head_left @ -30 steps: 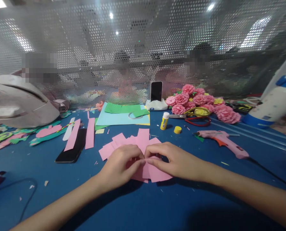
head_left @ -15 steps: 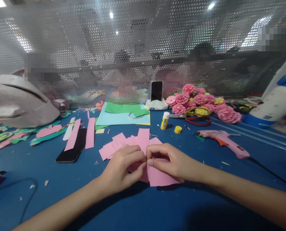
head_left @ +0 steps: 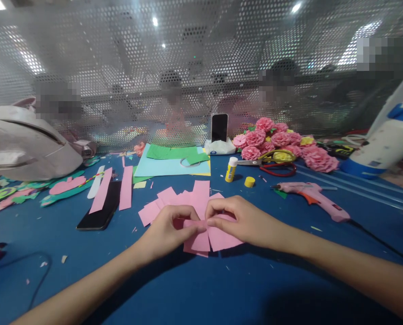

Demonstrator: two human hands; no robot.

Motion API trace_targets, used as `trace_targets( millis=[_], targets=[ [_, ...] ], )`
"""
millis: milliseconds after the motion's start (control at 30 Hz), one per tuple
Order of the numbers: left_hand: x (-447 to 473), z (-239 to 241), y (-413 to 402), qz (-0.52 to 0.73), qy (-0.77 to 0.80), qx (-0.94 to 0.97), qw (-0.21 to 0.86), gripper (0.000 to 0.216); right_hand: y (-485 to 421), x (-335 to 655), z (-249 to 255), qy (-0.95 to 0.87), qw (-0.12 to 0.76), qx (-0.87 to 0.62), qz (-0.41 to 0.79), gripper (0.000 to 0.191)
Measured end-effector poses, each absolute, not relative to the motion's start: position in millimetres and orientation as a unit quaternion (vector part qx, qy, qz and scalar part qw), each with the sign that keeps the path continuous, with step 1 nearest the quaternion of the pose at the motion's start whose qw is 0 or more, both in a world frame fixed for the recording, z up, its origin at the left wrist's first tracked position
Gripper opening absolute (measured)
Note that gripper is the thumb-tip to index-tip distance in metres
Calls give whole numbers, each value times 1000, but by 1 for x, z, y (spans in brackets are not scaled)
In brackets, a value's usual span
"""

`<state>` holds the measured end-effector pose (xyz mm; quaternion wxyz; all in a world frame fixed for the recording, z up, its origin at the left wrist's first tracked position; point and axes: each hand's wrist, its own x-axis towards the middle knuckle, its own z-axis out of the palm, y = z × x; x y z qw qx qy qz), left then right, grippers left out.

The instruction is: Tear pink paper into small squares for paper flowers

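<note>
Both my hands pinch a small pink paper piece (head_left: 201,237) just above the blue table (head_left: 201,284). My left hand (head_left: 167,232) grips its left part with thumb and fingers closed. My right hand (head_left: 244,221) pinches its upper right edge. The paper is folded or layered, with its lower edges hanging toward the table. Behind my hands lies a fan of several pink paper rectangles (head_left: 184,198).
A black phone (head_left: 101,210) and pink strips (head_left: 126,187) lie left. A glue stick (head_left: 231,169), yellow cap (head_left: 249,181), scissors (head_left: 272,166), pink glue gun (head_left: 313,198), paper flowers (head_left: 283,142), green and blue sheets (head_left: 171,160) and a standing phone (head_left: 219,127) are behind. A bag (head_left: 25,144) sits far left.
My hands have lifted and shifted the pink paper slightly; the fold between my fingertips now shows more, and my right hand has drawn back a little.
</note>
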<state>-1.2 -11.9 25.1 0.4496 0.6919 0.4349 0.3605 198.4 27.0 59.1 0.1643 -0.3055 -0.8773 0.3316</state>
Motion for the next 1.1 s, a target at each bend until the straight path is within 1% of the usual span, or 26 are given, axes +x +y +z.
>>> trace_targets(
  millis=[333, 600, 700, 833, 900, 967, 1067, 1100],
  targets=[
    [-3, 20, -9, 390, 445, 651, 475, 25, 27, 193, 56, -848, 217, -329, 355, 13],
    [-7, 21, -1, 424, 458, 646, 441, 18, 44, 199, 50, -818, 260, -341, 384, 13],
    [-7, 17, 2, 443, 447, 619, 470, 16, 48, 201, 53, -780, 290, -337, 439, 11],
    [-7, 11, 3, 498, 440, 539, 518, 20, 43, 202, 62, -674, 312, -359, 564, 20],
    [-5, 10, 1, 522, 426, 501, 544, 21, 39, 201, 62, -642, 316, -352, 604, 23],
    [-2, 10, -3, 521, 423, 472, 571, 25, 36, 199, 58, -661, 319, -342, 588, 22],
    [3, 11, -8, 492, 444, 454, 596, 29, 38, 196, 44, -731, 329, -349, 485, 22],
    [4, 12, -9, 487, 446, 456, 596, 30, 40, 195, 40, -743, 325, -350, 469, 22]
  ],
)
